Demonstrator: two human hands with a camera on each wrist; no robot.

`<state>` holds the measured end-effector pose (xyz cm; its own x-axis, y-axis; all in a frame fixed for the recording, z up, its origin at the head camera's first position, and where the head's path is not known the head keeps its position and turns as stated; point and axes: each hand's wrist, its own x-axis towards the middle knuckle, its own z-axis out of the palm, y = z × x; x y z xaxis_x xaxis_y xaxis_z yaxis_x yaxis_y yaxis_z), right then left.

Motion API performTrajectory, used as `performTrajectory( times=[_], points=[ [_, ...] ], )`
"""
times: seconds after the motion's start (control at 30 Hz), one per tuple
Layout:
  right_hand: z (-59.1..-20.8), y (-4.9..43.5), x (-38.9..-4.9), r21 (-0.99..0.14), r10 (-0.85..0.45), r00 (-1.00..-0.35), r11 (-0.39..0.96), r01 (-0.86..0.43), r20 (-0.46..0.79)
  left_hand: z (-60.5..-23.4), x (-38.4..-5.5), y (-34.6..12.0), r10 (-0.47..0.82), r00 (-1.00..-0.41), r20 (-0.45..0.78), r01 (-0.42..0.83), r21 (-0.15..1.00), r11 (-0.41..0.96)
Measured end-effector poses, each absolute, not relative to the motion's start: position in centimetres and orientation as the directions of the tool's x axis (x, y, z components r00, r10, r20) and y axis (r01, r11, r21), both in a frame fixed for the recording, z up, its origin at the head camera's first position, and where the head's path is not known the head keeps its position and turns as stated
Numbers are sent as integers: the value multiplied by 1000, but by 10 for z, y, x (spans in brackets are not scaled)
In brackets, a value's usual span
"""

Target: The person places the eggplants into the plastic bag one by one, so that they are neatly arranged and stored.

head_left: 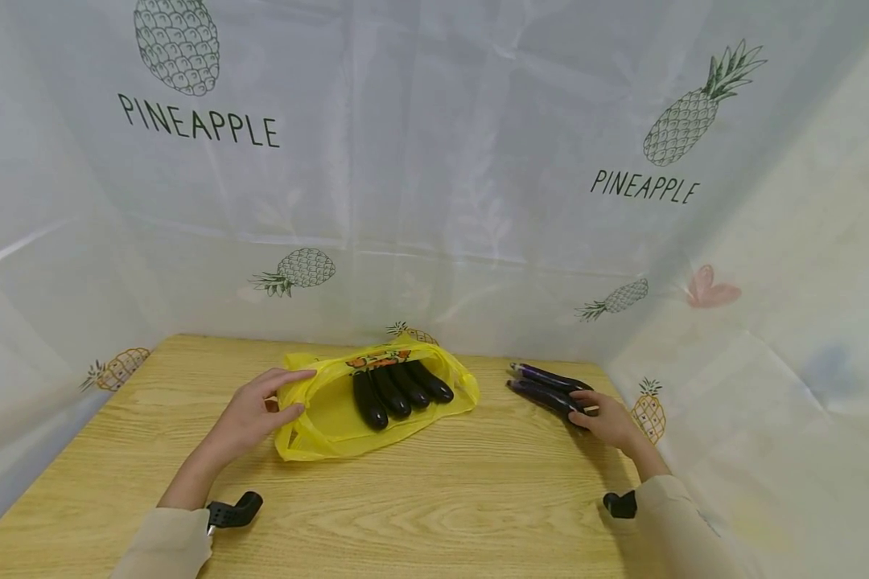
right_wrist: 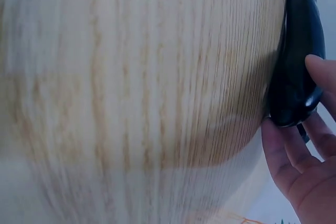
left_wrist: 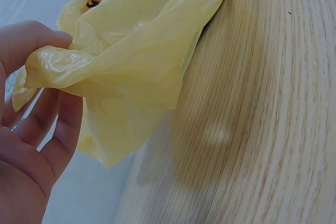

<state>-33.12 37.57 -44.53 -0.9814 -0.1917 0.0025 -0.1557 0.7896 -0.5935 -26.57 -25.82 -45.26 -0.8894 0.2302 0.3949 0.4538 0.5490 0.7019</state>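
A yellow plastic bag [head_left: 326, 418] lies on its side on the table, its mouth facing the front. Several dark eggplants [head_left: 368, 400] lie side by side in it. At the bag's left end, my left hand [head_left: 249, 414] holds the edge, and the left wrist view shows the plastic [left_wrist: 126, 72] between thumb and fingers. Over on the right, two more eggplants lie together, a rear one [head_left: 546, 375] and a front one [head_left: 539, 394]. My right hand [head_left: 604, 420] grips the front one by its rounded end, the thumb on one side of this eggplant [right_wrist: 296, 51] in the right wrist view.
The wooden table [head_left: 405, 515] has a pineapple-print curtain [head_left: 434, 201] behind it and at both sides. The right-hand eggplants lie near the table's right edge. A black device part [head_left: 235, 511] sits at the left wrist, another [head_left: 619, 505] at the right.
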Motion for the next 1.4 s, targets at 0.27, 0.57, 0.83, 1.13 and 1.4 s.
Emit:
performTrajectory(
  times=[0.27, 0.57, 0.83, 1.13, 1.4],
  points=[
    [-443, 375, -328, -581, -227, -974, 794, -178, -12, -452, -266, -258, 232, -889, 394, 454, 705, 544],
    [-442, 372, -325, -537, -310, -951, 803, -258, -6, -450, -266, -257, 234, -889, 394, 455, 704, 546],
    [-443, 360, -316, -467, -315, -948, 831, -302, 52, -452, -266, -257, 235, -888, 394, 457, 709, 537],
    [-436, 333, -305, -434, -274, -946, 841, -323, 173, -453, -266, -257, 236, -887, 396, 459, 712, 531],
    [-418, 295, -289, -466, -315, -918, 792, -393, 239, -451, -265, -256, 234, -888, 395, 457, 713, 532]
  ],
)
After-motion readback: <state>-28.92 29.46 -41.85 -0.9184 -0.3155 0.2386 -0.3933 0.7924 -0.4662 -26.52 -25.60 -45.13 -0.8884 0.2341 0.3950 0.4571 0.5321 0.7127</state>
